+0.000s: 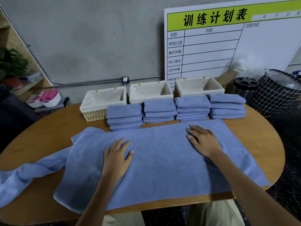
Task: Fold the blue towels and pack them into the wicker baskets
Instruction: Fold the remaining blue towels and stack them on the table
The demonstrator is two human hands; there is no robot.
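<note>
On the table (pixel 48 124), both flat palms, left hand (pixel 116 156) and right hand (pixel 203 141), press the spread towel (pixel 162 168), gripping nothing; its twisted tail at nine o'clock could drag it crooked.

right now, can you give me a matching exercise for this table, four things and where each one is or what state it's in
Things:
1. left hand
2. right hand
3. baskets
4. folded stacks

Places or states:
A. empty, along the table's far edge
B. flat on the spread towel's right half
C. in a row just in front of the baskets
D. flat on the spread towel's left half

Pairs: 1-D, 2-B, 3-A, 4-C
</note>
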